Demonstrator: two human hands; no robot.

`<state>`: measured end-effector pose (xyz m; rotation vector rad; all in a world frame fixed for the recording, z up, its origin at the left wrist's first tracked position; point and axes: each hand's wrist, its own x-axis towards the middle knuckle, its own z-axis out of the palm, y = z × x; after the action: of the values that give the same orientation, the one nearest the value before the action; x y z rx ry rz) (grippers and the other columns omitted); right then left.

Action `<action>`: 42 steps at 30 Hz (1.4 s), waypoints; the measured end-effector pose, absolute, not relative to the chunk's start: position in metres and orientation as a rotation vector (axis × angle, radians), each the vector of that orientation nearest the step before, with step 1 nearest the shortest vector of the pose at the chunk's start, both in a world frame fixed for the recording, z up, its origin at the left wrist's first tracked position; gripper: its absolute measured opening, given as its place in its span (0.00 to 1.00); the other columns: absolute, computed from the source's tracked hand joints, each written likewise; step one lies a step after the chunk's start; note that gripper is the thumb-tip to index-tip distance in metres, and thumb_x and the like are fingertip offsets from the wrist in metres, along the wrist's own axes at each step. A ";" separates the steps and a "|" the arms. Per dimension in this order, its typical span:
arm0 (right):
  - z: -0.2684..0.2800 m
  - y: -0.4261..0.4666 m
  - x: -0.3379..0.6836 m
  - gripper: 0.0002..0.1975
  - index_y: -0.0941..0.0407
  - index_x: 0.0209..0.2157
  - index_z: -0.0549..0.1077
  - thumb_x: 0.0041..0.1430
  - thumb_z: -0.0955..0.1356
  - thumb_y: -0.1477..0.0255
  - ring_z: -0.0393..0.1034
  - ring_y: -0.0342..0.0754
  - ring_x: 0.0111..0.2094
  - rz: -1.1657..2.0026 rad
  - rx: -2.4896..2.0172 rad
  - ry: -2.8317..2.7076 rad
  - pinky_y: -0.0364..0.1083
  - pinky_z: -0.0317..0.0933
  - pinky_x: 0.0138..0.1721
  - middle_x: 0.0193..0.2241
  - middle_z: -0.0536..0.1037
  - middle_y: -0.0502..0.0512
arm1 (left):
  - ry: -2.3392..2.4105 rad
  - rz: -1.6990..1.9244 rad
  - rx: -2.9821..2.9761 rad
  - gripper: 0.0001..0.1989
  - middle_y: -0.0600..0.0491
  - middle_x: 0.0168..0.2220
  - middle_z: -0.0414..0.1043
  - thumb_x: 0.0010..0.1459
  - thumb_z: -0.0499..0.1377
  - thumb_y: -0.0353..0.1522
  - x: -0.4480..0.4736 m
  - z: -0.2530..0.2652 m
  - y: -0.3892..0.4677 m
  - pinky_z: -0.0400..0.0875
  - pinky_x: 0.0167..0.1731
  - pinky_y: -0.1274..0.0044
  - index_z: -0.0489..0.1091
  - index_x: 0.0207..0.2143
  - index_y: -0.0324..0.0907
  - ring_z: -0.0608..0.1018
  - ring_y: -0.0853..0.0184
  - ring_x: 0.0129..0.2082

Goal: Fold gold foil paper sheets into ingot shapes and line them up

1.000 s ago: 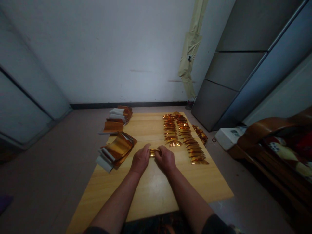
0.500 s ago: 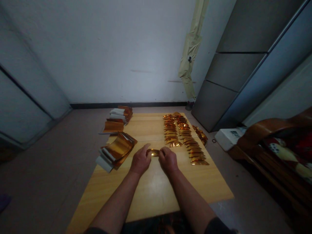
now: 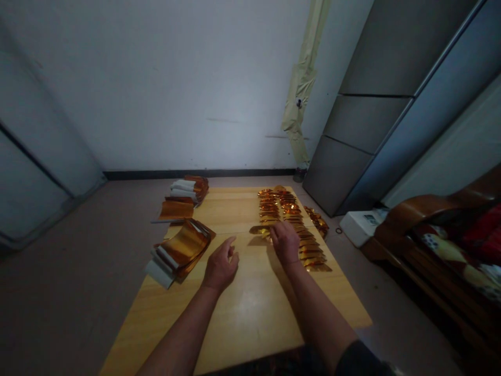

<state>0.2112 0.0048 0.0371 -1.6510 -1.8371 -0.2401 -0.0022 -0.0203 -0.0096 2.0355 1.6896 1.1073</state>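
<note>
My right hand point(image 3: 286, 242) pinches a folded gold foil paper piece point(image 3: 259, 229) by its right end, just above the table point(image 3: 250, 313). It is close to the rows of folded gold foil pieces point(image 3: 269, 205) on the right half of the table, and hides part of them. My left hand point(image 3: 221, 265) hovers over the table's middle with fingers apart and holds nothing. Left of that hand lies a fanned stack of gold foil sheets point(image 3: 187, 243) with pale backs.
Another foil stack point(image 3: 177, 209) lies at the table's far left edge. More folded foil point(image 3: 317, 221) is heaped beyond the right edge. A grey fridge point(image 3: 352, 146), a white box point(image 3: 358, 228) and a wooden bench point(image 3: 410, 214) stand to the right; a wall point(image 3: 176, 104) is behind.
My left hand has let go of the folded foil piece and drawn slightly left and down. My right hand has carried the piece to the right, toward the rows.
</note>
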 end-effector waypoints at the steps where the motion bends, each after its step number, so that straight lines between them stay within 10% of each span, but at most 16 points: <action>1: 0.040 0.013 0.218 0.12 0.55 0.32 0.75 0.65 0.62 0.72 0.64 0.46 0.35 -0.247 -1.668 -1.860 0.41 0.52 0.37 0.30 0.74 0.54 | 1.690 1.111 2.024 0.19 0.54 0.30 0.74 0.54 0.55 0.30 -0.002 -0.010 -0.020 0.72 0.35 0.76 0.68 0.50 0.40 0.76 0.68 0.30; 42: 0.044 0.191 0.276 0.16 0.56 0.45 0.73 0.68 0.56 0.72 0.70 0.48 0.36 -0.241 -2.281 -1.838 0.43 0.55 0.34 0.40 0.76 0.61 | 1.614 1.174 1.999 0.11 0.50 0.36 0.77 0.60 0.52 0.31 -0.006 -0.017 -0.025 0.73 0.38 0.75 0.72 0.41 0.42 0.78 0.66 0.35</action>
<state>0.2761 0.1908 0.0440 -2.2812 -1.8377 -0.2412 -0.0055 -0.0252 -0.0172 1.9988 1.6142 1.1739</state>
